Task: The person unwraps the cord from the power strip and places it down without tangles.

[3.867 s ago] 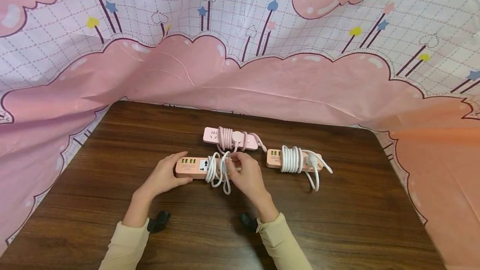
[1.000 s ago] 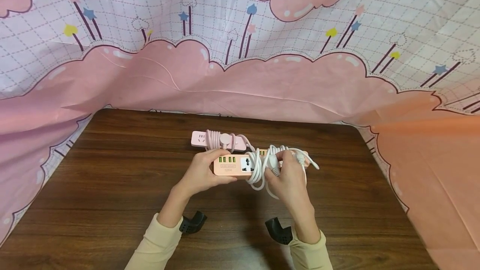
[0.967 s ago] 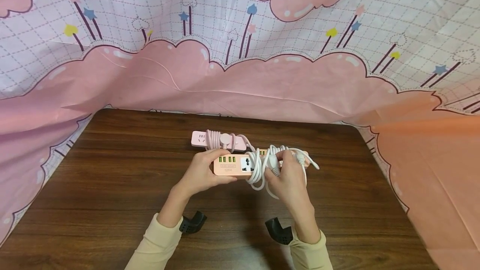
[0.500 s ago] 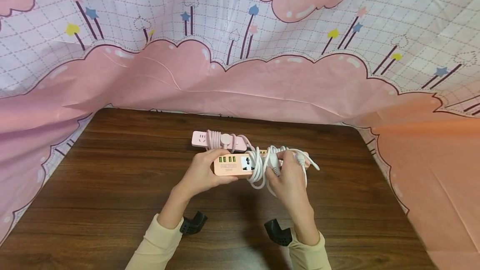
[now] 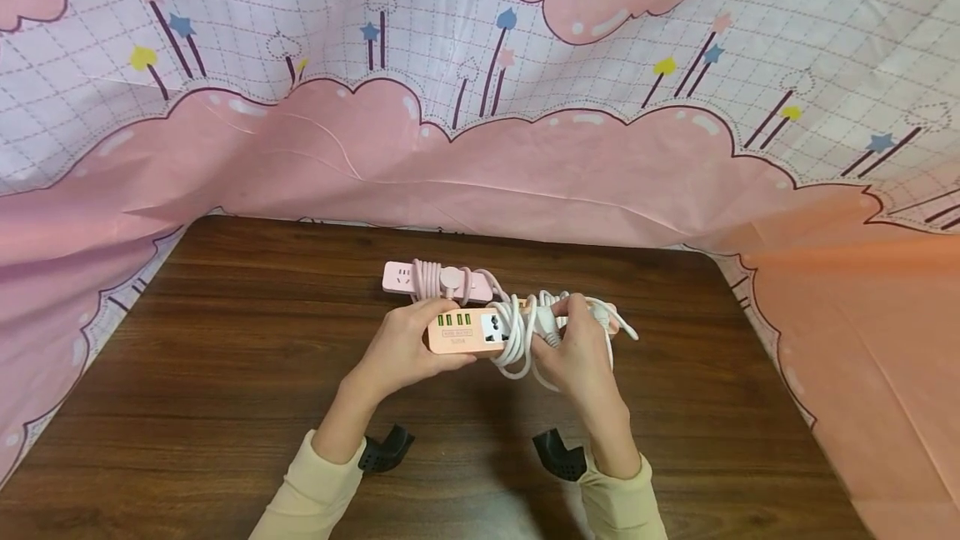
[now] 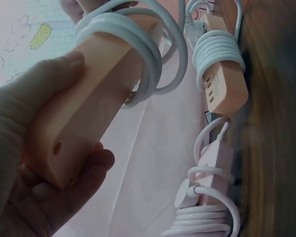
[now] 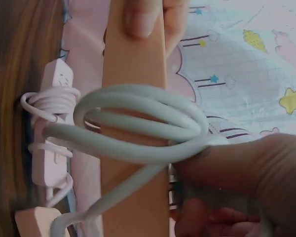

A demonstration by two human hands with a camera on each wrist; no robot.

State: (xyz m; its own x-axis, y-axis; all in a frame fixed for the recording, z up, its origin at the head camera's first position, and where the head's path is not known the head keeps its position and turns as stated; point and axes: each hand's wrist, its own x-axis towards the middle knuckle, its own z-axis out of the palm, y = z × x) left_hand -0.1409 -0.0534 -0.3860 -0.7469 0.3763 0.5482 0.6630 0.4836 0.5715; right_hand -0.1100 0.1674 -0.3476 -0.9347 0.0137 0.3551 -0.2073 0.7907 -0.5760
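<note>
A peach power strip (image 5: 456, 340) with green USB ports and a white socket is held up above the table, its shadow lying below. My left hand (image 5: 401, 348) grips its left end, thumb along one side and fingers on the other, as the left wrist view shows. Loose coils of white cord (image 7: 143, 116) wrap its middle. At the right end my right hand (image 5: 588, 365) pinches the white plug (image 5: 546, 323) at that strip's face; the hand covers the strip's far end. In the right wrist view the thumb (image 7: 227, 163) presses beside the coils.
Behind on the dark wooden table (image 5: 262, 373) lies a pink power strip (image 5: 396, 277) wrapped in its pink cord. A second peach strip (image 6: 227, 89) with tight white coils sits to the right, partly covered by the held one. A patterned curtain (image 5: 480, 182) hangs behind the table.
Since the oldest frame, both hands have lifted the loosely wrapped power strip off the table and carried it to the right, in front of the other peach strip. Over the last second it barely moves.
</note>
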